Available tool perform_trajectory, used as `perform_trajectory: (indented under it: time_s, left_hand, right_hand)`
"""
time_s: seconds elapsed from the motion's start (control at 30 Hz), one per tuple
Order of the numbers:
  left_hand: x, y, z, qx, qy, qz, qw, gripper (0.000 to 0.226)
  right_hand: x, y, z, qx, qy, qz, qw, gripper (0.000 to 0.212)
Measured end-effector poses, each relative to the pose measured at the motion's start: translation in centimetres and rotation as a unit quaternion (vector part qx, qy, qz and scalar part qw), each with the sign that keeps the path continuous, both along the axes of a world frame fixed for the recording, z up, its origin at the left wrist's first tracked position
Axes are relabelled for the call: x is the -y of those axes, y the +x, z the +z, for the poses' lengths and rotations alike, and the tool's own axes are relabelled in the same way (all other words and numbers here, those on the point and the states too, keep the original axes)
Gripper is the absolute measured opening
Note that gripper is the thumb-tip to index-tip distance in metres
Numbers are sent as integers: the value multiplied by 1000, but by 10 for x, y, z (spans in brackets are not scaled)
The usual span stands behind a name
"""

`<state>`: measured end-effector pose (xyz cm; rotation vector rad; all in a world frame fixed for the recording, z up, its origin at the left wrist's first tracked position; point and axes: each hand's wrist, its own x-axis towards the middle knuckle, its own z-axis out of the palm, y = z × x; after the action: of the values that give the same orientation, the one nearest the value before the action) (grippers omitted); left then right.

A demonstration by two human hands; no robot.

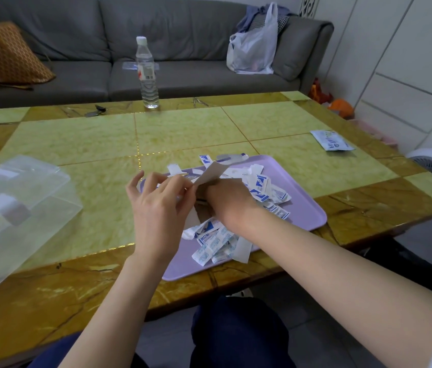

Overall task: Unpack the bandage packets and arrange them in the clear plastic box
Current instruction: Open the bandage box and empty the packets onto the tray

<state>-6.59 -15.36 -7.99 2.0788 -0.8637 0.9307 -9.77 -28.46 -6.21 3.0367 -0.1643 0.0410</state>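
A lilac tray (308, 221) near the table's front edge holds a heap of white-and-blue bandage packets (215, 243) and torn wrappers. Above the tray my left hand (156, 205) pinches the corner of a grey cardboard flap (211, 172) between thumb and forefinger. My right hand (227, 200) is curled around the same cardboard piece lower down, its fingers hidden behind it. The clear plastic box (15, 216) stands closed at the table's left edge, apart from both hands.
A water bottle (147, 73) stands at the table's far edge, with a small dark object (96, 110) to its left. A white-blue pouch (331, 140) lies at the right. Behind the table are a grey sofa (82, 35) and a plastic bag (253, 49).
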Motion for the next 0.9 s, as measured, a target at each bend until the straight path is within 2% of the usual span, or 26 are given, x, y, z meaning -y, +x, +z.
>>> perform_trajectory:
  time_s: [0.07,0.2,0.37,0.57,0.67,0.77,0.9]
  left_hand:
    - [-3,4,0,-8,-5,10,1000,13]
    - [-17,14,0,-31,-2,48,998,12]
    - [-33,19,1,-70,-1,74,995,21]
    - [-47,18,4,-74,-22,96,992,10]
    - [-52,21,6,-151,-78,72,983,9]
    - [-59,24,10,-239,-161,58,956,7]
    - [-65,35,9,-307,-206,101,924,12]
  right_hand:
    - [1,-8,2,31,-8,6,999,24]
    - [9,-27,9,68,56,1,996,21]
    - [40,-39,6,77,87,-126,985,23]
    - [53,-40,1,71,127,-199,969,27]
    - [42,-37,-3,69,150,-175,971,40]
    - [24,-33,-9,72,147,-107,981,50]
    - [2,-26,-20,-14,162,16,987,60]
